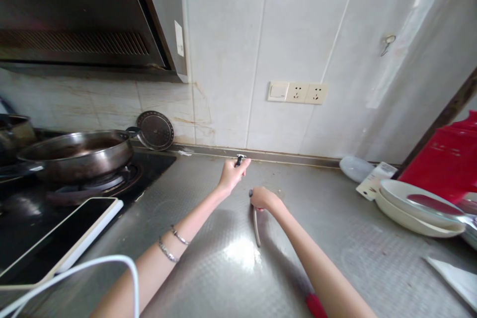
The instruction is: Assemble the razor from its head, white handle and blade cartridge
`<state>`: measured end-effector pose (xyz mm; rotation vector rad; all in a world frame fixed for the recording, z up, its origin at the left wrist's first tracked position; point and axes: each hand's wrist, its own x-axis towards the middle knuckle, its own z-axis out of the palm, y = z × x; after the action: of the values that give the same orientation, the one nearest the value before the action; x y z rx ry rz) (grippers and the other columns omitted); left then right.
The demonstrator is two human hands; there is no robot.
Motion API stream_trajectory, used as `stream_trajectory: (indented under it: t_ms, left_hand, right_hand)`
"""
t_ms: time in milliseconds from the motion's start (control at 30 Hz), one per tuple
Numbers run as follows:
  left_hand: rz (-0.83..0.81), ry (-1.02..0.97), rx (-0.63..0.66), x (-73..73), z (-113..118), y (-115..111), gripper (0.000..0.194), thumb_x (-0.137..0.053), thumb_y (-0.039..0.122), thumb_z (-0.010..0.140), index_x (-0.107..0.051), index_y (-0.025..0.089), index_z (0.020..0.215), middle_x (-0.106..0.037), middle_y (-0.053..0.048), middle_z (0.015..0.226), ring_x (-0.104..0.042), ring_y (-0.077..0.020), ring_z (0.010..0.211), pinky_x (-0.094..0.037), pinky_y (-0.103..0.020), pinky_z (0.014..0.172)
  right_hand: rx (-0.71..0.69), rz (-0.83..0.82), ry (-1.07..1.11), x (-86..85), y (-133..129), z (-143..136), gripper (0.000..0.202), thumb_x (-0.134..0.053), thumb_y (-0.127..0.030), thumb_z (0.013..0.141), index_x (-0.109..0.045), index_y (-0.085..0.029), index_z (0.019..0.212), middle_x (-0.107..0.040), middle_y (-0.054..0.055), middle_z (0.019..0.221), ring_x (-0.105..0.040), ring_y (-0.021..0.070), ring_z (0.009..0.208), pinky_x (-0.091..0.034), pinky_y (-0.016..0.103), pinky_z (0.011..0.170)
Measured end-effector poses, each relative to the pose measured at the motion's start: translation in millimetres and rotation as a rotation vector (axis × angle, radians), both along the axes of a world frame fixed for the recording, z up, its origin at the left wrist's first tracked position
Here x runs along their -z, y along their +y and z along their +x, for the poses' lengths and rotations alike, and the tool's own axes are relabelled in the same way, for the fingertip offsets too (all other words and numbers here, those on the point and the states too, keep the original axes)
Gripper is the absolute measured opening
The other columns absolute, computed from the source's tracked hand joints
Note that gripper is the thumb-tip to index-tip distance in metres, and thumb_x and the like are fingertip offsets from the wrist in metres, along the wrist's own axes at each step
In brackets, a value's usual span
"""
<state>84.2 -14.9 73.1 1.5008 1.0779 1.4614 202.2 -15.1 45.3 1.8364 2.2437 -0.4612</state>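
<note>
My left hand (231, 177) is closed around a small black-handled tool (239, 160) with a shiny, light-coloured top, a little above the back of the steel counter. To its right and nearer to me, my right hand (262, 198) is low over the counter with its fingers curled. A dark tip (251, 193) shows at the left side of those fingers. From beneath them a thin greyish strip (256, 228) runs down toward me; its kind cannot be made out. The two hands are apart.
A steel pan (84, 156) stands on the black stove at left, near a phone (59, 243) and white cable (119, 259). A round dark disc (155, 130) leans on the wall. Pale plates (410, 216) and a red container (439, 159) are at right; something red (315, 305) lies in front.
</note>
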Motion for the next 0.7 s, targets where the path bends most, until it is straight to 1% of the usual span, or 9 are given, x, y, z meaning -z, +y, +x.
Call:
stream_trajectory:
  t_ms: [167, 300, 433, 500, 700]
  left_hand:
    - [0.003, 0.008, 0.001, 0.6, 0, 0, 0.049, -0.054, 0.053, 0.071, -0.04, 0.016, 0.042, -0.03, 0.007, 0.032, -0.029, -0.0032, 0.029, -0.021, -0.019, 0.036]
    - [-0.013, 0.002, 0.008, 0.2, 0, -1, 0.05, -0.054, 0.054, 0.07, -0.04, 0.016, 0.042, -0.03, 0.007, 0.032, -0.029, -0.0031, 0.029, -0.021, -0.019, 0.036]
    - [-0.023, -0.026, 0.014, -0.2, 0, -1, 0.05, -0.056, 0.054, 0.069, -0.04, 0.016, 0.042, -0.03, 0.007, 0.032, -0.029, -0.0029, 0.029, -0.02, -0.019, 0.035]
    - [-0.026, -0.066, 0.01, -0.8, -1, 1, 0.05, -0.057, 0.054, 0.068, -0.039, 0.016, 0.042, -0.03, 0.007, 0.033, -0.028, -0.0027, 0.028, -0.018, -0.018, 0.034]
    - [-0.04, -0.175, 0.017, -4.9, -7, 3, 0.049, -0.061, 0.052, 0.066, -0.038, 0.015, 0.042, -0.029, 0.008, 0.035, -0.027, -0.0016, 0.028, -0.016, -0.017, 0.032]
  right_hand:
    - [-0.016, -0.016, 0.006, 1.3, 1, 1, 0.028, -0.046, -0.004, 0.067, -0.071, -0.007, 0.077, -0.07, 0.017, 0.076, -0.067, 0.0191, 0.069, -0.048, 0.023, 0.061]
    - [-0.032, -0.032, 0.022, -1.2, 0, 1, 0.027, -0.045, -0.005, 0.067, -0.072, -0.006, 0.071, -0.07, 0.017, 0.074, -0.066, 0.0189, 0.065, -0.047, 0.022, 0.056]
    - [-0.038, -0.006, 0.062, -10.6, -2, 5, 0.027, -0.044, -0.008, 0.07, -0.071, -0.005, 0.068, -0.07, 0.018, 0.074, -0.065, 0.0185, 0.062, -0.045, 0.021, 0.052]
    - [-0.025, 0.009, 0.095, -16.6, -3, 9, 0.029, -0.042, -0.01, 0.073, -0.07, -0.005, 0.069, -0.069, 0.018, 0.073, -0.064, 0.0167, 0.057, -0.043, 0.02, 0.049]
    - [0.025, 0.038, 0.189, -35.4, 0, 29, 0.028, -0.043, -0.016, 0.077, -0.066, -0.007, 0.063, -0.067, 0.013, 0.063, -0.052, 0.0095, 0.039, -0.038, 0.018, 0.039]
